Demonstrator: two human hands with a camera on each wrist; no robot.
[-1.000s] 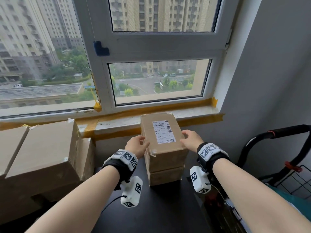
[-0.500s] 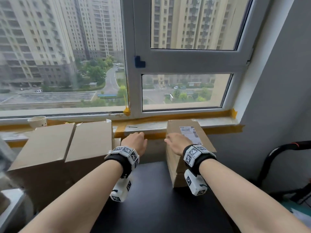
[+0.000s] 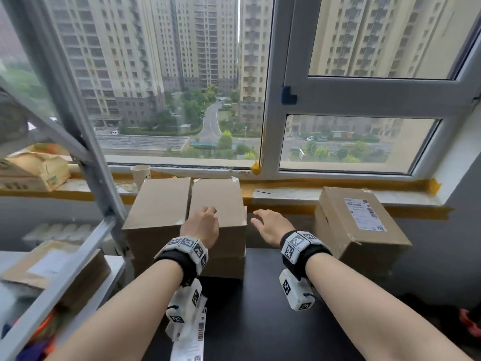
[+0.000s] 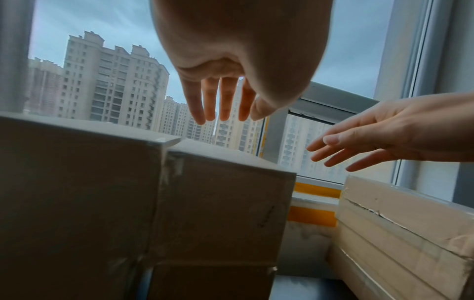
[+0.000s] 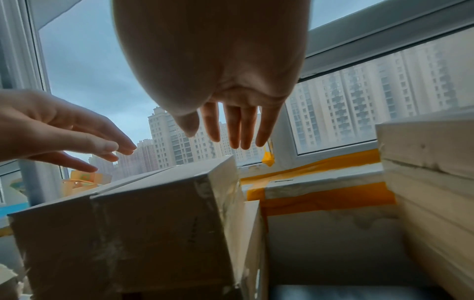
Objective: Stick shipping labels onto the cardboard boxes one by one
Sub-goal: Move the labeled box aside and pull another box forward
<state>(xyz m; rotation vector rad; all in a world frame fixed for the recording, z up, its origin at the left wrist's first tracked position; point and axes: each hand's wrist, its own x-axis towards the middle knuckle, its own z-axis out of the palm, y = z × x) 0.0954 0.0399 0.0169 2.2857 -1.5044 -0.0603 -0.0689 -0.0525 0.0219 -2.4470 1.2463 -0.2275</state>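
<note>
Two plain cardboard boxes stand side by side under the window sill: a left box and a right unlabelled box stacked on another. My left hand hovers over the right box's top, fingers straight and empty. My right hand reaches in just right of that box, open and empty. A box with a white shipping label stands at the right on the black table. Loose label sheets lie near the table's front edge.
A paper cup stands on the window sill. A grey metal shelf frame rises at the left with packages on it. A gap lies between the plain boxes and the labelled box.
Both hands let go of the labelled box and moved left to the plain boxes. My view swung left, so the labelled box now sits at the right.
</note>
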